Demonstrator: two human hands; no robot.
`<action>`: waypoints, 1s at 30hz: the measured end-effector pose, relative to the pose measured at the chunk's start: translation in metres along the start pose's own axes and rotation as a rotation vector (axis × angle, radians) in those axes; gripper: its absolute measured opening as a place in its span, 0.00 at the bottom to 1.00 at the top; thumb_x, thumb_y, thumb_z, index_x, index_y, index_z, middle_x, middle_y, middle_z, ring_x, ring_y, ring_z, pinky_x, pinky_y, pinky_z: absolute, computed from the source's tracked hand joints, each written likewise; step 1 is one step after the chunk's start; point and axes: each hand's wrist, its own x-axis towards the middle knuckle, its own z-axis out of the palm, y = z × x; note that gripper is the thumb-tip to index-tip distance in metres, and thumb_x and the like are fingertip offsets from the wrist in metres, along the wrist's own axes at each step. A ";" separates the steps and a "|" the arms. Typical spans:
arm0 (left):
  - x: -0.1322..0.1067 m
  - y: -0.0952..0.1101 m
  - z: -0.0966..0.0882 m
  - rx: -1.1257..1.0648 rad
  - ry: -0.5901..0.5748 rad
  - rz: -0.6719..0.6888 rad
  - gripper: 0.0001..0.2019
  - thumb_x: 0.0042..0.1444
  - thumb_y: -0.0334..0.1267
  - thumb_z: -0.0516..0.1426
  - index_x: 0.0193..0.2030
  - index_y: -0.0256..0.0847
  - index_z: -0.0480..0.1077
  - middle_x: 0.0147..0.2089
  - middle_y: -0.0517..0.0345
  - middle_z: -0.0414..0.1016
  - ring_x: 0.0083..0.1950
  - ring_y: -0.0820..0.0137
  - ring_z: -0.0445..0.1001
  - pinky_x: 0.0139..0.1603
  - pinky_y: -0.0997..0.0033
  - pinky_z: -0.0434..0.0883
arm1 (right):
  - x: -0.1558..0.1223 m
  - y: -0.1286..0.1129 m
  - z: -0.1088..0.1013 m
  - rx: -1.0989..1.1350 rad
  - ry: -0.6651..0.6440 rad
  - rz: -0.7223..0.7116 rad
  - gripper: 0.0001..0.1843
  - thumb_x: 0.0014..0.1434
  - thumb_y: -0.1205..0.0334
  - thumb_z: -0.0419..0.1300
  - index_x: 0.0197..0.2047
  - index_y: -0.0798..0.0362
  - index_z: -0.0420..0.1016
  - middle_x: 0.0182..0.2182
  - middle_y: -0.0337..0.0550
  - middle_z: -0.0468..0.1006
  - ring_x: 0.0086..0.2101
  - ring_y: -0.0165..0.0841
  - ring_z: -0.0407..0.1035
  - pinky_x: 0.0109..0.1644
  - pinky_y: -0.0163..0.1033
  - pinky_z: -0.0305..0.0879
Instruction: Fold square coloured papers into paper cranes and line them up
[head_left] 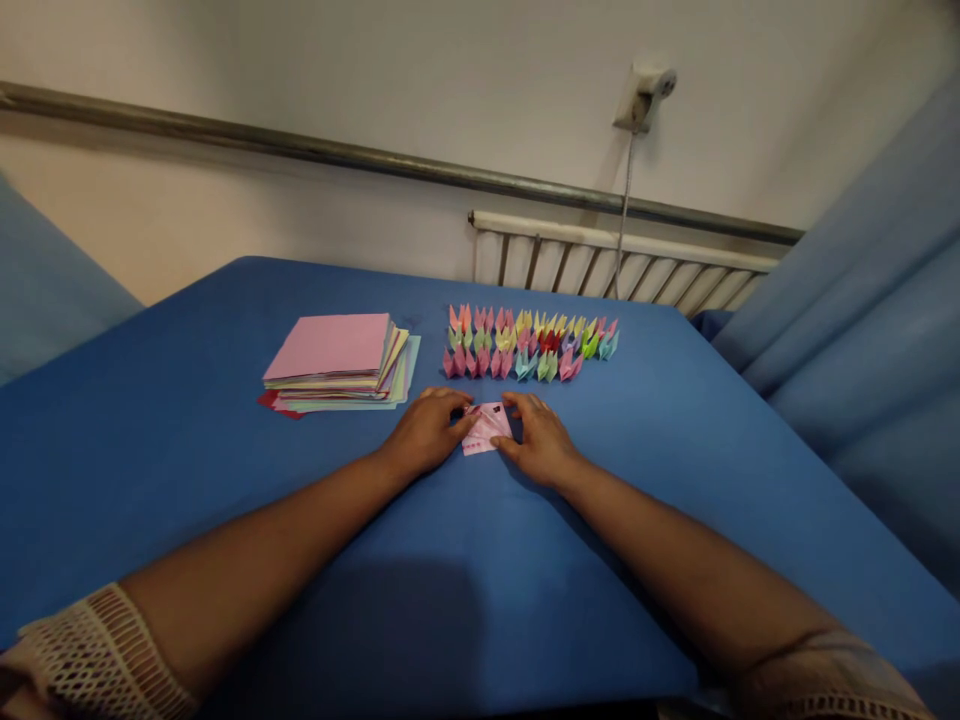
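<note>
Left hand (427,432) and right hand (547,442), slightly apart, hold opposite sides of pink printed paper (487,422), print too small to read; thumbs (462,428) on top, forearms (292,545) angled inward.

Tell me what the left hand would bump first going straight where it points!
The left hand would first meet the pink paper it is touching; past that, probably the front row of paper cranes, though depth is unclear.

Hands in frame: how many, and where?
2: the left hand on the left side of the pink paper, the right hand on its right side. No others show.
</note>
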 end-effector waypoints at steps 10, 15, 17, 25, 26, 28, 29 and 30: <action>-0.002 0.017 0.003 -1.093 0.019 -0.396 0.17 0.45 0.47 0.65 0.32 0.37 0.67 0.28 0.63 0.71 0.30 0.73 0.72 0.39 0.68 0.72 | 0.009 0.004 -0.001 0.718 0.058 0.099 0.19 0.57 0.46 0.56 0.26 0.53 0.69 0.18 0.35 0.69 0.20 0.26 0.62 0.26 0.32 0.58; -0.003 0.016 0.004 -0.911 -0.003 -0.280 0.25 0.40 0.39 0.68 0.46 0.38 0.68 0.37 0.58 0.75 0.35 0.72 0.74 0.41 0.68 0.72 | 0.009 -0.004 -0.008 0.881 0.011 0.227 0.21 0.54 0.42 0.58 0.25 0.52 0.66 0.12 0.32 0.67 0.13 0.23 0.53 0.18 0.31 0.48; -0.004 0.017 0.005 -0.869 -0.037 -0.194 0.31 0.41 0.36 0.67 0.54 0.38 0.66 0.42 0.56 0.76 0.37 0.71 0.74 0.43 0.67 0.72 | 0.009 -0.005 -0.008 0.924 0.031 0.253 0.21 0.53 0.42 0.59 0.24 0.52 0.65 0.11 0.32 0.66 0.12 0.23 0.53 0.17 0.31 0.47; -0.006 0.017 0.004 -0.783 0.035 -0.139 0.21 0.49 0.39 0.62 0.51 0.38 0.73 0.46 0.52 0.77 0.43 0.67 0.74 0.49 0.64 0.70 | 0.012 0.000 -0.007 0.994 0.007 0.241 0.21 0.53 0.43 0.60 0.25 0.53 0.68 0.12 0.34 0.68 0.12 0.23 0.55 0.17 0.30 0.50; -0.005 0.016 0.004 -0.816 0.053 -0.181 0.20 0.49 0.39 0.63 0.49 0.37 0.74 0.43 0.53 0.78 0.41 0.68 0.74 0.48 0.64 0.70 | 0.012 0.000 -0.007 1.010 0.003 0.234 0.22 0.54 0.42 0.60 0.26 0.54 0.69 0.12 0.34 0.69 0.13 0.23 0.57 0.18 0.30 0.51; -0.002 0.013 0.002 -0.884 0.106 -0.251 0.21 0.47 0.39 0.64 0.49 0.37 0.74 0.40 0.55 0.78 0.37 0.71 0.74 0.47 0.66 0.70 | 0.012 0.001 -0.007 1.062 -0.015 0.228 0.23 0.55 0.41 0.58 0.29 0.54 0.71 0.18 0.38 0.74 0.16 0.24 0.62 0.20 0.31 0.55; -0.001 0.012 0.002 -0.918 0.129 -0.275 0.21 0.46 0.39 0.65 0.49 0.37 0.74 0.39 0.56 0.78 0.37 0.72 0.73 0.46 0.67 0.70 | 0.011 0.002 -0.007 1.091 -0.030 0.224 0.23 0.55 0.40 0.58 0.31 0.55 0.72 0.22 0.40 0.76 0.18 0.25 0.65 0.21 0.31 0.56; 0.000 0.011 0.001 -0.950 0.143 -0.294 0.22 0.46 0.39 0.65 0.49 0.37 0.73 0.39 0.56 0.78 0.36 0.72 0.73 0.45 0.67 0.70 | 0.011 0.002 -0.007 1.116 -0.046 0.219 0.22 0.55 0.41 0.58 0.33 0.55 0.73 0.26 0.42 0.78 0.20 0.25 0.68 0.22 0.31 0.57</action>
